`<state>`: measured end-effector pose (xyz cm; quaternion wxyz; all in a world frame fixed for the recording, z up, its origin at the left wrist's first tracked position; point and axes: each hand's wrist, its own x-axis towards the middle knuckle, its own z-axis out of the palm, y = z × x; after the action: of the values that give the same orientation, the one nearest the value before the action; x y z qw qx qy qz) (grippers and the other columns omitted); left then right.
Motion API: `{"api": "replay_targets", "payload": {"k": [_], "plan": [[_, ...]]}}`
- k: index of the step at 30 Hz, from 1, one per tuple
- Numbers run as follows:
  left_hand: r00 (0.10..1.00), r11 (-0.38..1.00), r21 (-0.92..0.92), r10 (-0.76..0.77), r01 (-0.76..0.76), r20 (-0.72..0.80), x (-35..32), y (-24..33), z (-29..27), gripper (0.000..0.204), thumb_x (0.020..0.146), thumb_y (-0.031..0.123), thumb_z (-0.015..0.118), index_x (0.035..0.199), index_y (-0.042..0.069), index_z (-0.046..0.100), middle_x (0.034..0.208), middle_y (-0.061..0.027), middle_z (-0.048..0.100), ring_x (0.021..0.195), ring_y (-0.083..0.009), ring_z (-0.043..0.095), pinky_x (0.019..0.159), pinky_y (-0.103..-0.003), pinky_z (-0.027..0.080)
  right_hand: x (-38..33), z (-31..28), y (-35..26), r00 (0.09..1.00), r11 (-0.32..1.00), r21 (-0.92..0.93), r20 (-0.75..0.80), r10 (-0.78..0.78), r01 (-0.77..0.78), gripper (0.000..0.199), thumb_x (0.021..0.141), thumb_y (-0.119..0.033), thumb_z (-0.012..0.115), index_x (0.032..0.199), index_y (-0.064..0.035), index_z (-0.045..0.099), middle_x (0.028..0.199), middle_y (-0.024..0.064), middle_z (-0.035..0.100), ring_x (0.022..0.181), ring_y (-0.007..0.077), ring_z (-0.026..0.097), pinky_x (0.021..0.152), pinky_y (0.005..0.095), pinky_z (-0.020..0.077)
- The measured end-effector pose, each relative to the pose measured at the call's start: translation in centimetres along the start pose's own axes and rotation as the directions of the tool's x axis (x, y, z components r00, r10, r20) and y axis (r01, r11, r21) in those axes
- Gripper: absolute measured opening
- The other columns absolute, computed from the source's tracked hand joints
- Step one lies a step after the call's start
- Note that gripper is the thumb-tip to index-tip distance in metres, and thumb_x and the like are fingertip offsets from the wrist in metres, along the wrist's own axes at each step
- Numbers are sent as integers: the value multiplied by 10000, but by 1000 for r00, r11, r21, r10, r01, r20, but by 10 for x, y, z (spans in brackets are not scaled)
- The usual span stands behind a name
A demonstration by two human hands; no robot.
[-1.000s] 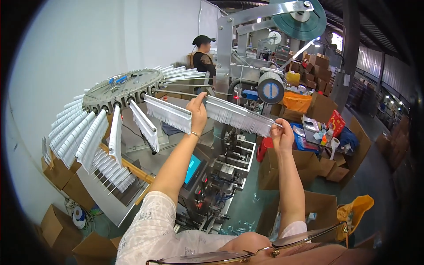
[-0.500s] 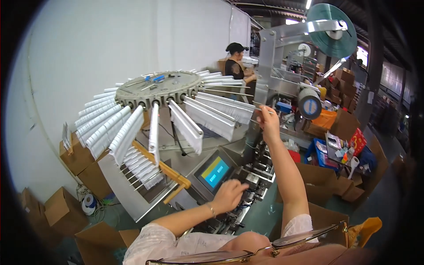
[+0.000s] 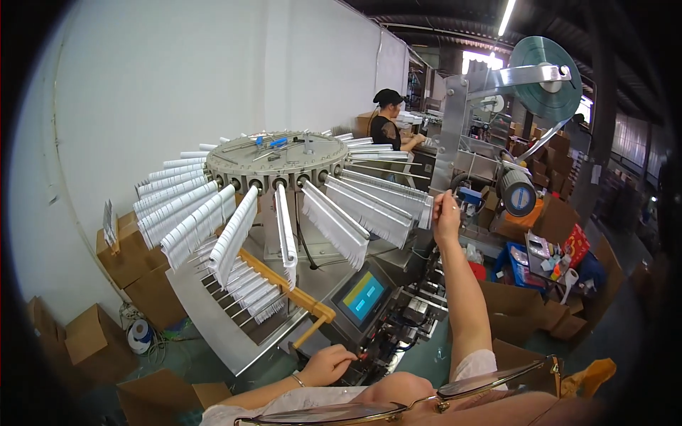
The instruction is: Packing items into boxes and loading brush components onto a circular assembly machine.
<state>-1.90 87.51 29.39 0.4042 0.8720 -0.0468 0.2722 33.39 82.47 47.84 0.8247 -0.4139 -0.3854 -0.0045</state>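
A round grey turntable (image 3: 284, 157) stands ahead, with metal rods spread outward all round its rim. Thin white pieces (image 3: 373, 209) hang packed along the rods; their exact kind is unclear. Raised at the right, my right hand (image 3: 446, 216) is closed at the outer end of a rod whose row of white pieces (image 3: 398, 190) reaches my fingers. Low in front, my left hand (image 3: 330, 366) has its fingers stretched toward a small red button (image 3: 363, 356) and seems to touch it. That hand holds nothing visible. Just above it is a control screen (image 3: 361, 298) with a lit display.
A wooden bar (image 3: 284, 284) crosses a slotted metal tray at the left front. Machine parts (image 3: 419, 312) run below my right forearm. A film reel (image 3: 545, 78) stands high at right. Cardboard boxes (image 3: 99, 341) sit on both sides. Another person (image 3: 387, 128) works farther back.
My left hand has moved down and slightly left from beside the screen to the red button. My right hand remains at the rod end. The view has shifted, so the turntable sits lower and farther right.
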Motion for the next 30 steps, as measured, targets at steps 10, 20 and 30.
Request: {"api": "replay_targets", "payload": {"k": [10,20,30], "plan": [[991,991,5,-131,131,1,-18,-8,-18,111,759,65,523,838,52,599,718,-90,531,638,-246,544,556,-305,428,-3,5,5,1000,994,113,-4,12,-12,329,895,-325,396,659,-102,446,554,-16,409,454,69,359,417,190,293],[995,995,37,-95,95,3,-26,-13,-22,106,752,76,537,830,47,603,714,-91,541,656,-255,548,573,-309,441,-8,10,-3,990,993,111,-137,44,-28,338,881,-362,419,660,-110,459,558,-26,412,459,54,370,413,173,300],[997,998,24,-59,57,53,-27,-4,-19,111,755,84,536,836,55,606,713,-89,541,657,-255,548,571,-313,443,-12,-27,-21,971,983,182,-233,56,-13,333,849,-408,465,666,-130,474,505,-43,407,393,56,377,338,172,278]]}}
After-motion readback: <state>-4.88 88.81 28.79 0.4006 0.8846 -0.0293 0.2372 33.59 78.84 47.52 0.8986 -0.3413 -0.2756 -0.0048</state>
